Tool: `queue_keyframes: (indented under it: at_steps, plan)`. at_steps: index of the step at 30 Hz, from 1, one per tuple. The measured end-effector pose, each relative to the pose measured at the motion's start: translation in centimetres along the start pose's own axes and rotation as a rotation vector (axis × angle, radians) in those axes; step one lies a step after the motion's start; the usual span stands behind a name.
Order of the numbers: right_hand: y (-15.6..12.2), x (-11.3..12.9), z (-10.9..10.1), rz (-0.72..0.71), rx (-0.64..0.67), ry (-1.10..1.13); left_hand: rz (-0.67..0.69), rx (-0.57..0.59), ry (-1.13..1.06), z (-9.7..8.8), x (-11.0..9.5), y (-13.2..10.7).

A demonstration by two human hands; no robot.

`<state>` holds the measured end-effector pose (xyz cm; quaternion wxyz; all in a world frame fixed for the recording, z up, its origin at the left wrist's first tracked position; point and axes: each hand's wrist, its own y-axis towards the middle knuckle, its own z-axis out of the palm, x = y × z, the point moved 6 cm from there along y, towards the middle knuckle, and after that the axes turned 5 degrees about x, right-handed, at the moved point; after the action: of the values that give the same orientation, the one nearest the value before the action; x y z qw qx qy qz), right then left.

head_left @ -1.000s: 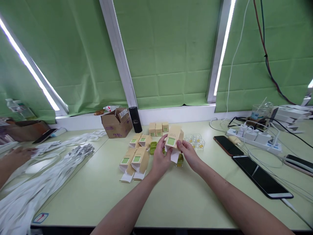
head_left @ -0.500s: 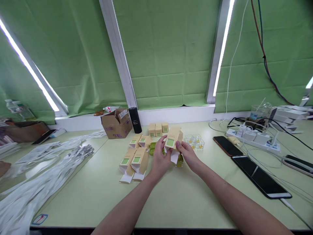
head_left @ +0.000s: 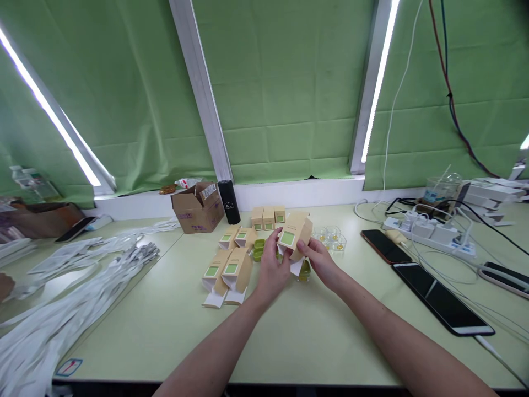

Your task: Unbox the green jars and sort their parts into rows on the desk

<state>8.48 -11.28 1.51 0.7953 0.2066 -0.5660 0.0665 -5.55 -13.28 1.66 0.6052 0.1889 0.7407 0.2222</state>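
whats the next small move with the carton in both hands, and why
I'd probably lower the held carton onto the table beside the front pair of cartons at left: its white flap sticks out at the near end, as theirs do, and the left hand and right hand both grip it.

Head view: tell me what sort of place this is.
Probably a workshop with a shared worktable: beige paperboard cartons, some with flaps open, a heap of white strips, and another person's hand at the left edge.
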Motion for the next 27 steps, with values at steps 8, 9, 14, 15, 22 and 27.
queue_keyframes:
  at_steps: [8, 9, 14, 15, 22, 27]
  plan:
    - [0.3, -0.2, -1.3, -0.02, -0.121, 0.067, -0.105, 0.044, -0.333, -0.4, -1.5, 0.2]
    - [0.3, -0.3, -1.6, -0.022, -0.149, 0.071, -0.11, 0.029, -0.344, -0.5, -1.6, 0.2]
    - [0.2, -0.5, -2.6, -0.022, -0.253, 0.027, -0.182, -0.037, -0.279, -0.9, -0.7, 0.5]
    - [0.2, -0.5, -2.6, -0.023, -0.259, 0.01, -0.194, -0.037, -0.251, -0.9, -0.5, 0.6]
    - [0.0, -0.1, -2.3, -0.033, -0.251, -0.106, -0.21, -0.05, -0.118, -1.2, 0.8, 0.9]
    - [-0.9, 1.2, -1.4, -0.186, -0.2, -0.375, -0.128, 0.021, -0.104, -1.1, 0.0, 1.1]
